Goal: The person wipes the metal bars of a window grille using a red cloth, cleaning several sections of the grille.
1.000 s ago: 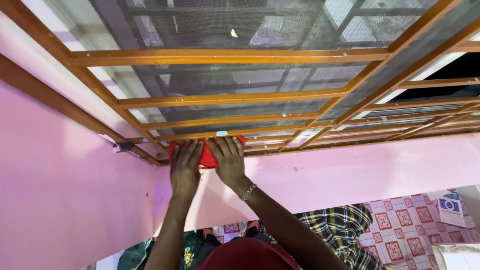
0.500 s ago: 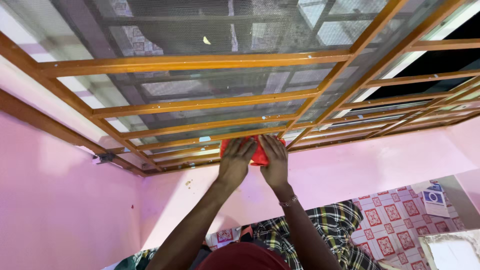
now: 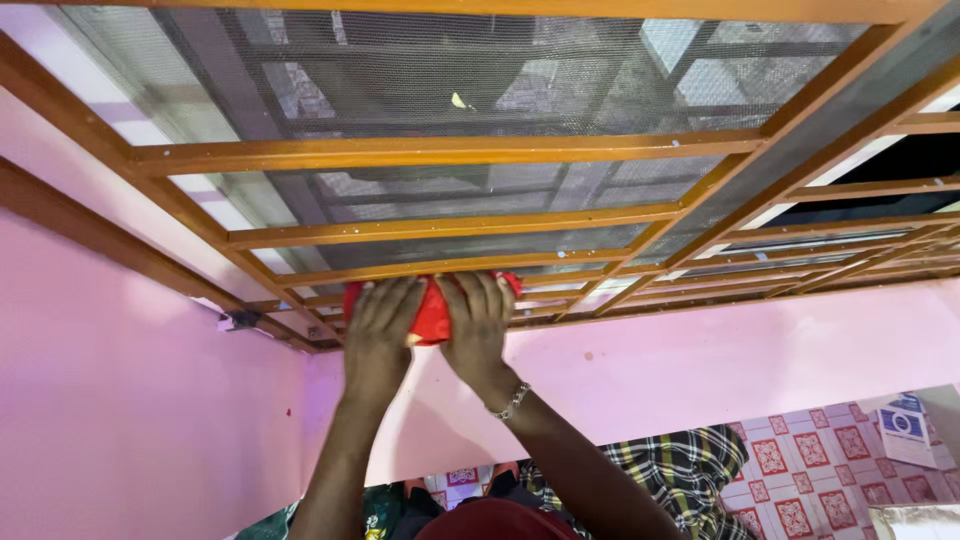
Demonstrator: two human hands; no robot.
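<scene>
A red cloth (image 3: 433, 312) is pressed against the lowest bar of an orange-brown wooden window frame (image 3: 440, 150) fitted with grey mesh. My left hand (image 3: 380, 330) lies flat on the cloth's left part, fingers spread. My right hand (image 3: 478, 325), a silver bracelet at the wrist, presses on its right part. Both hands cover most of the cloth; only its middle and corners show.
A pink wall (image 3: 130, 400) surrounds the window, with a pink sill (image 3: 720, 350) below it. A small metal latch (image 3: 240, 321) sits at the frame's left corner. Below are my checked garment (image 3: 670, 470), red-patterned floor tiles (image 3: 820, 470) and a blue-and-white box (image 3: 905, 425).
Both hands slid the red cloth right along the lowest bar, then back left to near where they began.
</scene>
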